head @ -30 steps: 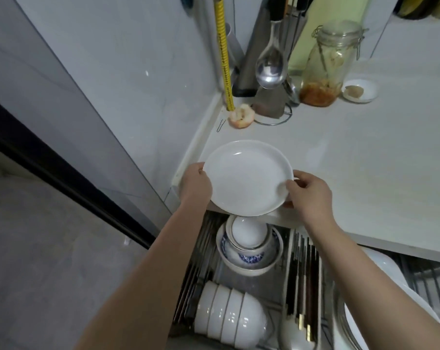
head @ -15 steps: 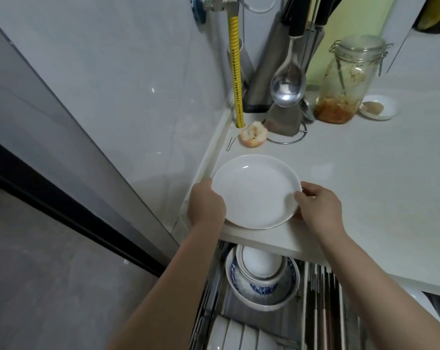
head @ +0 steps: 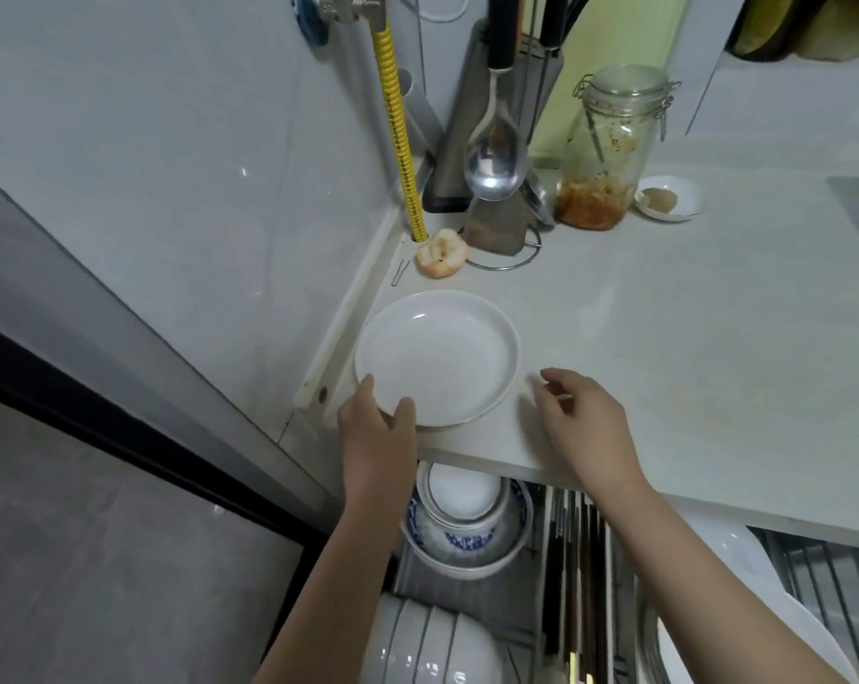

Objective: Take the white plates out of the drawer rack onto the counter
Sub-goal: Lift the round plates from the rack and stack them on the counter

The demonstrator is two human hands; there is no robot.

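Note:
A round white plate lies flat on the white counter, close to its front left corner. My left hand still rests on the plate's near left rim, thumb on top. My right hand hovers just right of the plate, fingers spread, touching nothing. Below the counter edge the drawer rack stands pulled out. More white plates stand on edge in its right part, partly hidden by my right forearm.
In the rack sit stacked blue-patterned bowls, a row of white bowls and chopsticks. At the counter's back stand a half-eaten apple, a ladle, a knife block, a glass jar and a small saucer. A wall bounds the left.
The plate went forward from the counter's edge and now lies flat on it. My right hand has let go and drawn back to the right. My left hand stays on the rim.

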